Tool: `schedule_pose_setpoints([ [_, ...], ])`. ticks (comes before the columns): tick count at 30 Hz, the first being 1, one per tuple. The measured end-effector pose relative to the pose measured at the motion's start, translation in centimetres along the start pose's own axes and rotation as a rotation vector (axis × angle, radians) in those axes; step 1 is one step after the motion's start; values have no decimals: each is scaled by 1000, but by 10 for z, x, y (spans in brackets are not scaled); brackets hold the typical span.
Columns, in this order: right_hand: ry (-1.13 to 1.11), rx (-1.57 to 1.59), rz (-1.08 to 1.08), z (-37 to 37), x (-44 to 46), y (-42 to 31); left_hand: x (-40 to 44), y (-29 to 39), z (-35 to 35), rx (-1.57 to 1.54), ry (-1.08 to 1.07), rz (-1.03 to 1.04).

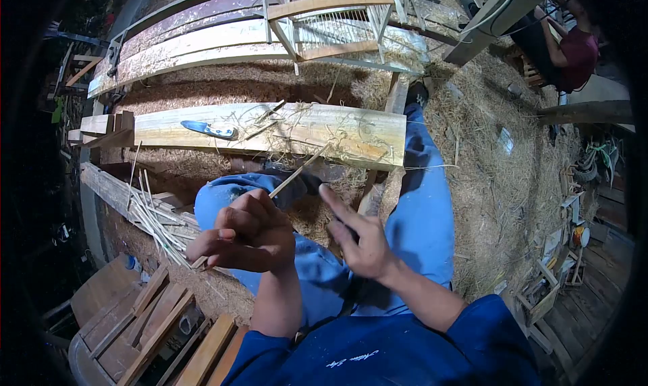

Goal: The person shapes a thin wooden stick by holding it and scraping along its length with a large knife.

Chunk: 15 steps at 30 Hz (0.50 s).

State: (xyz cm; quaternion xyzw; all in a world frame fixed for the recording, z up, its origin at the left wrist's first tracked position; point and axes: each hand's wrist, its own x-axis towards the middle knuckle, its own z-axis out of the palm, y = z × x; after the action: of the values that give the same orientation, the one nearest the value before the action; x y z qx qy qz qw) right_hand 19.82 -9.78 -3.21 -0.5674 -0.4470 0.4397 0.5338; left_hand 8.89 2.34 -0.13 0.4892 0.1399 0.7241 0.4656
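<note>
My left hand [246,232] is closed around a thin wooden stick [300,170], which slants up and right from my fingers toward the plank. My right hand [363,243] is beside it, a little to the right, with index finger and thumb apart and nothing visible between them. Across from both hands lies a thick pale plank [368,131] strewn with fine shavings. On it rest a knife [209,129] with a bluish blade and a patterned handle, and a few short sticks [264,119]. A bundle of thin split sticks [158,224] lies left of my left hand.
A long light board [196,55] and a slatted wooden frame [331,8] stand beyond the plank. Lower left are a wooden chair [101,345] and cut timber [212,352]. A post [489,21] rises upper right, near another person [577,52]. Shavings cover the floor [493,197].
</note>
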Motion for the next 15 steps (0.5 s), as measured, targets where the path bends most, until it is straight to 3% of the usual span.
schedule_pose_setpoints([
  [4, -184, -70, -17, 1, -4, -28, -3, 1, -4, -117, -21, -23],
  [8, -86, -12, -131, 11, -8, -29, -13, 1, -11, -132, 3, -78],
  [11, -105, -99, -21, 5, -6, -19, -11, -1, -7, -133, -40, 13],
  [15, 16, -90, -51, 7, 3, 2, -10, -1, -10, -110, 0, 2],
])
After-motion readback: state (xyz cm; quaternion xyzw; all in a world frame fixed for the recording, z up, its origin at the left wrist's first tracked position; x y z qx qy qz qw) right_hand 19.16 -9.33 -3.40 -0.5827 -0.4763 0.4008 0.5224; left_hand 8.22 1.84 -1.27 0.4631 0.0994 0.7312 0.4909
